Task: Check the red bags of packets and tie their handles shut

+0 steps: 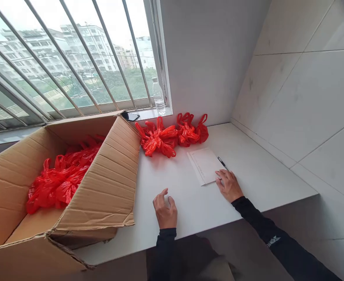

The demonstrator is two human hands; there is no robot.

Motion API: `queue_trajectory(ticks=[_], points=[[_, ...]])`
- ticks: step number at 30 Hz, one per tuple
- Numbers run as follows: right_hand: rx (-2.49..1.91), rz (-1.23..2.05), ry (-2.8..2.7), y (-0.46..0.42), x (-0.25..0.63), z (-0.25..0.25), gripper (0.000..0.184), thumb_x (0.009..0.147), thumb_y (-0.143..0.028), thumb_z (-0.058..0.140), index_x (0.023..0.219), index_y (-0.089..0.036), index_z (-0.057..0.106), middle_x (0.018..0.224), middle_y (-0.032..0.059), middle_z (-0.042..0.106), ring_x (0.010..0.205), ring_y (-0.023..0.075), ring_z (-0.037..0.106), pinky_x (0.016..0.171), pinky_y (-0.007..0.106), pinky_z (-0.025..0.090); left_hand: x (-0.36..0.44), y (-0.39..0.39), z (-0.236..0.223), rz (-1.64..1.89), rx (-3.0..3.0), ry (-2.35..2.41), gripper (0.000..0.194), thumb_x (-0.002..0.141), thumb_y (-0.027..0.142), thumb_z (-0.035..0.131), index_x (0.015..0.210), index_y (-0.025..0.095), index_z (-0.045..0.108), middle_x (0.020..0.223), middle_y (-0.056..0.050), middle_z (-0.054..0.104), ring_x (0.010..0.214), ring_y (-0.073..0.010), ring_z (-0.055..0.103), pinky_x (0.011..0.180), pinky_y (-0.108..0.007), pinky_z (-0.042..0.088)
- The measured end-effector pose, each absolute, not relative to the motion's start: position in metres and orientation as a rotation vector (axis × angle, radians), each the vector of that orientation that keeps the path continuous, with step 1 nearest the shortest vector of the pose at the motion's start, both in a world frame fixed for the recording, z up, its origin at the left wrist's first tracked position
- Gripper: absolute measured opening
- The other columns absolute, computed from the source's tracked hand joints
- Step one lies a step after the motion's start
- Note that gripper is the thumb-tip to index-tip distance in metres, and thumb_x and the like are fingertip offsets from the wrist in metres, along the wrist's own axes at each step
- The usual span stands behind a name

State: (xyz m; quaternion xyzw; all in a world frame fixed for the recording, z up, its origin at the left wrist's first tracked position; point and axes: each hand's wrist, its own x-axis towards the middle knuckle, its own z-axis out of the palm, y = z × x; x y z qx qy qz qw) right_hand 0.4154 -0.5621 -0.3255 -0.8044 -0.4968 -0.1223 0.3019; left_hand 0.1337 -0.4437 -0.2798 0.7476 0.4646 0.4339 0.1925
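Observation:
My left hand (pixel 165 210) is over the white tabletop with its fingers loosely curled and apart, holding nothing. My right hand (pixel 229 185) lies at the lower right corner of a white paper pad (pixel 206 166), fingers stretched out and touching its edge. A black pen (pixel 223 163) lies along the pad's right side, its lower end close to my right fingers. Small dark marks run along the pad's left part. Behind the pad, tied red plastic bags (pixel 159 137) sit against the wall, with more red bags (pixel 188 130) beside them. What they contain is hidden.
At left stands a large open cardboard box (pixel 101 175) with several red bags (pixel 63 177) inside; its flap leans over the white table (pixel 183 210). A clear water bottle (pixel 158 97) and a dark phone (pixel 132 116) rest by the barred window. A tiled wall (pixel 315 97) bounds the right.

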Motion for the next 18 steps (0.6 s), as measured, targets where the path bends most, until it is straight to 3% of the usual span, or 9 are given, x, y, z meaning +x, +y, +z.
queue_trajectory(ticks=[6, 12, 18], points=[[-2.116, -0.415, -1.350, -0.558, 0.408, -0.327, 0.034, 0.100, -0.031, 0.039, 0.123, -0.017, 0.059, 0.121, 0.0144, 0.059, 0.116, 0.0302, 0.057, 0.110, 0.059, 0.037, 0.139, -0.423, -0.273, 1.262, 1.932, 1.380, 0.025, 0.090, 0.017, 0.050, 0.109, 0.017, 0.067, 0.102, -0.009, 0.070, 0.103, -0.0264, 0.061, 0.097, -0.047, 0.048], [-2.081, -0.417, -1.366, -0.555, 0.406, -0.331, 0.034, 0.101, -0.036, 0.039, 0.125, -0.020, 0.057, 0.120, 0.0144, 0.059, 0.112, 0.0329, 0.059, 0.109, 0.064, 0.037, 0.206, -0.340, -0.246, 1.116, 1.719, 1.501, 0.025, 0.096, 0.036, 0.061, 0.108, 0.015, 0.066, 0.099, -0.005, 0.070, 0.085, -0.0173, 0.067, 0.081, -0.038, 0.056], [-2.012, -0.521, -1.392, -0.554, 0.415, -0.352, 0.037, 0.099, -0.041, 0.043, 0.125, -0.020, 0.059, 0.121, 0.0162, 0.062, 0.102, 0.0376, 0.064, 0.099, 0.066, 0.043, 0.265, -0.263, -0.224, 1.093, 1.600, 1.669, 0.029, 0.095, 0.038, 0.062, 0.112, 0.014, 0.065, 0.110, -0.008, 0.068, 0.098, -0.0210, 0.067, 0.088, -0.043, 0.055]])
